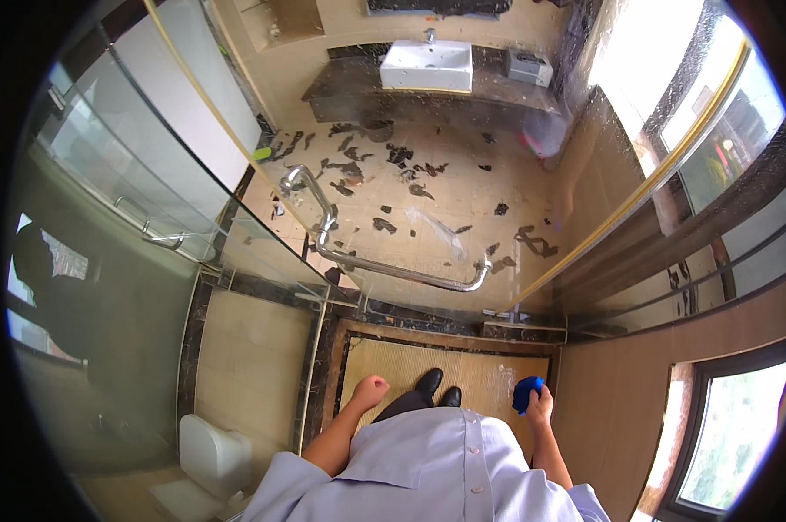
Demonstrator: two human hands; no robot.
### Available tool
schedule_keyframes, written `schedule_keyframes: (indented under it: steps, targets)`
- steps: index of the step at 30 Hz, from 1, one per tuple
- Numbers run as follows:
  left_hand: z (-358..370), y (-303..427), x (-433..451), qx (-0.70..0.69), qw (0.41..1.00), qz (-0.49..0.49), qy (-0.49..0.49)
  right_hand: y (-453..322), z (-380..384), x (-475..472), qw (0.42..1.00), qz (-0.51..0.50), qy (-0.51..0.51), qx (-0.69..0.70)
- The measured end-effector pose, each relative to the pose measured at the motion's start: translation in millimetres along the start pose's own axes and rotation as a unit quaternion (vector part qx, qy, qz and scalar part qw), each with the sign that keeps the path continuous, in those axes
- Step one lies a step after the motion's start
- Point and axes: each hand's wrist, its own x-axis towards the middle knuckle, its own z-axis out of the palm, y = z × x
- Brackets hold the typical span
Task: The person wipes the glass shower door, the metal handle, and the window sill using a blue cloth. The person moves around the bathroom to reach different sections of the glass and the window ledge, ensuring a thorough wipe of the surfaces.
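Note:
My right hand [540, 406] is closed on a crumpled blue cloth [528, 394], held out at the right of my body above the ribbed shower floor [484, 368]. On the left, my left hand [370, 391] is curled into a loose fist near the floor's left edge, and nothing shows in it. In front of me stands a glass shower panel [432, 228] with drops and streaks on it. A bent chrome handle [399, 264] is fixed on the glass, ahead of both hands.
Beyond the glass, dark scraps [399, 154] litter the tiled floor below a white washbasin [425, 65] on a dark counter [354, 81]. A brown wall [608, 391] and a window [738, 437] stand at right. At lower left, behind glass, is a white toilet [213, 450].

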Motion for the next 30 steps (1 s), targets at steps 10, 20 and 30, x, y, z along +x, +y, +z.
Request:
schedule_keyframes:
  steps: [10, 20, 30]
  targets:
    - [0, -85, -78, 0.039, 0.993, -0.088, 0.065, 68, 20, -10, 0.994, 0.047, -0.039, -0.09]
    - [-75, -25, -73, 0.115, 0.96, 0.043, 0.25, 137, 17, -50, 0.982, 0.108, -0.103, -0.117]
    - [-167, 190, 52, 0.298, 0.856, 0.305, 0.291, -45, 29, -16, 0.999, 0.042, -0.022, 0.013]
